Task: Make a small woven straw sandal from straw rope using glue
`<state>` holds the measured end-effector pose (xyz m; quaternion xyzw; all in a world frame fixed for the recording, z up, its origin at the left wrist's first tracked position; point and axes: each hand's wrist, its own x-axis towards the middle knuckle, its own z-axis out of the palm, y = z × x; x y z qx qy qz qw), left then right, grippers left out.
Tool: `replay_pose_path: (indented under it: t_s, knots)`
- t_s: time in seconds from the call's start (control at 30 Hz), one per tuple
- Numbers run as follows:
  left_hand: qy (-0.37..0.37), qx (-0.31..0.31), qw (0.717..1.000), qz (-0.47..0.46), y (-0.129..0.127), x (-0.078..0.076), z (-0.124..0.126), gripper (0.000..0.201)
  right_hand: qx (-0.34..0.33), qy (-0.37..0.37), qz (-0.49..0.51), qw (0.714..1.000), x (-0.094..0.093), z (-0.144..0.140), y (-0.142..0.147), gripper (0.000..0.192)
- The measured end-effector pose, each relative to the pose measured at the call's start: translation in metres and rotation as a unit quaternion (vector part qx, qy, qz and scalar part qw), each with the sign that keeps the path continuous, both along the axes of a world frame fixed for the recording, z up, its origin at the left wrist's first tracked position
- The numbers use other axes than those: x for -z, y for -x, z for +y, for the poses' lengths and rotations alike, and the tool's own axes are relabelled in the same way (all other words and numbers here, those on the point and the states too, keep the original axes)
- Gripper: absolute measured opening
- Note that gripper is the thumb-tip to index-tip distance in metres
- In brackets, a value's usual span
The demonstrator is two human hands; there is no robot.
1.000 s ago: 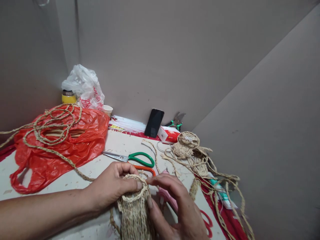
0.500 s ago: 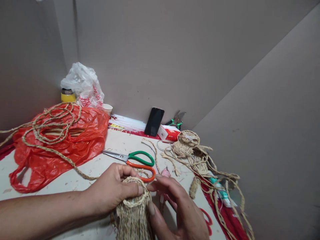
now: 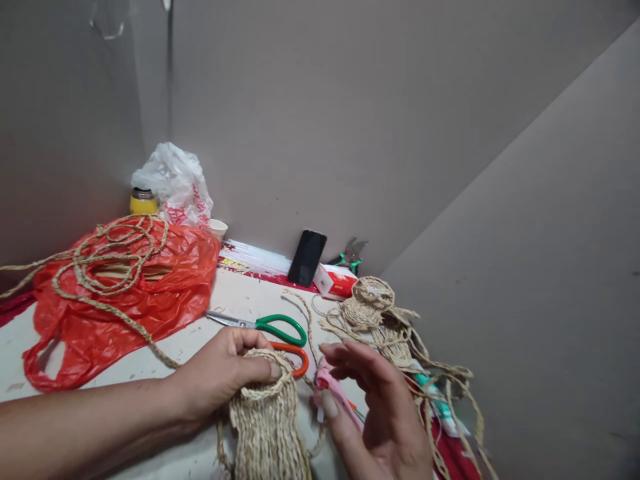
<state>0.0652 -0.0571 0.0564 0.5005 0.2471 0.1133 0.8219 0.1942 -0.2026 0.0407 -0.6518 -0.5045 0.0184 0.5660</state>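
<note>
A woven piece of braided straw cord (image 3: 270, 433) with a rounded rim stands in front of me, its lower end cut off by the picture's edge. My left hand (image 3: 227, 370) grips the rim, thumb over it and fingers behind. To the right, my right hand (image 3: 380, 413) is off the weave, thumb and fingers apart. Beyond that hand's thumb lies a pink object (image 3: 327, 387), partly hidden. Scissors (image 3: 283, 330) with one green and one orange handle lie just behind the weave.
Left, braided cord (image 3: 107, 303) lies coiled on a red plastic bag (image 3: 185, 307). Along the back are a phone (image 3: 307, 258), a red and white box (image 3: 336, 282), pruning shears (image 3: 350, 257) and a paper cup (image 3: 217, 229). Woven straw pieces (image 3: 367, 303) with loose cords lie right.
My right hand has drawn away from the rim to the right, its fingers spreading. My left hand keeps its hold on the weave. The view has tilted slightly upward.
</note>
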Motion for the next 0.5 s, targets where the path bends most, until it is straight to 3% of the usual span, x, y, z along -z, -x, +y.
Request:
replay_pose_path:
  t_s: [0.07,0.17,0.3,0.4,0.5]
  knots:
    - [0.006,-0.012,1.000,-0.003,0.000,0.001,0.000,0.018,-0.002,-0.001,0.024,1.000,0.001,0.001,0.001,0.043]
    - [0.035,-0.023,0.999,-0.016,-0.001,0.002,0.001,0.019,-0.029,0.076,0.111,0.990,0.006,0.006,0.007,0.045]
    - [0.011,-0.039,0.999,-0.011,-0.001,0.003,0.002,0.020,-0.144,0.193,0.289,0.926,0.017,0.015,0.014,0.049]
    - [-0.015,-0.030,0.999,-0.014,0.000,-0.001,0.003,0.018,-0.196,0.221,0.395,0.870,0.018,0.019,0.012,0.042]
    - [-0.021,-0.015,0.998,-0.063,0.002,-0.009,0.004,0.022,-0.182,0.190,0.436,0.861,0.007,0.017,0.008,0.035]
